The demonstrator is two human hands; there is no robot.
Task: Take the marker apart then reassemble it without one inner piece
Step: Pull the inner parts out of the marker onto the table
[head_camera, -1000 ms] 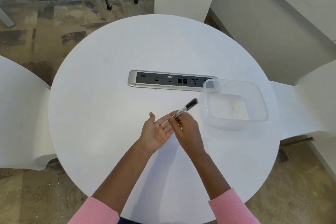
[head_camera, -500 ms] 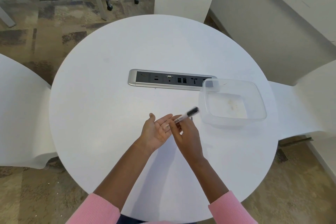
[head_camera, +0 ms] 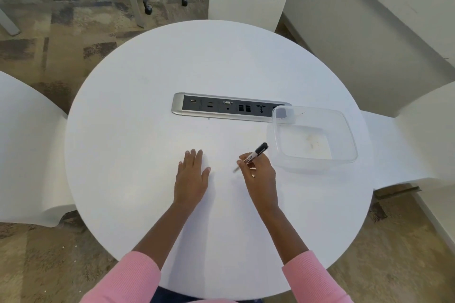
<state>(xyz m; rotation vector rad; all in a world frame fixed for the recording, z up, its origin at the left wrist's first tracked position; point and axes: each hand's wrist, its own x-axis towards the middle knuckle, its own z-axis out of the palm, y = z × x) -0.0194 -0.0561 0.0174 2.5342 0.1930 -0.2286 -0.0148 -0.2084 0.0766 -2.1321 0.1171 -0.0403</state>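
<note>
Holding the marker [head_camera: 254, 154] is the right hand [head_camera: 259, 176]; its fingers [head_camera: 242, 163] are clamped on the lower barrel, the black end pointing up and away toward the tub [head_camera: 349, 130], the other end angled down at the desk [head_camera: 147, 130]; whether that lower end touches the surface cannot be told, being blurred. The marker appears whole; no loose pieces show on the desk or in the tub; disassembly is judged not yet begun. The left hand [head_camera: 192, 174] lies flat on the desk, palm down, fingers together and extended, holding nothing, well apart from the marker. For the step in hand: bring the left hand to the black end; grip barrel and end separately; pull along the marker's axis, with a slight twist, not sideways; keep the work low over the desk so that released inner pieces do not roll away; the tub, just beside the right hand, would serve for the parts.
</note>
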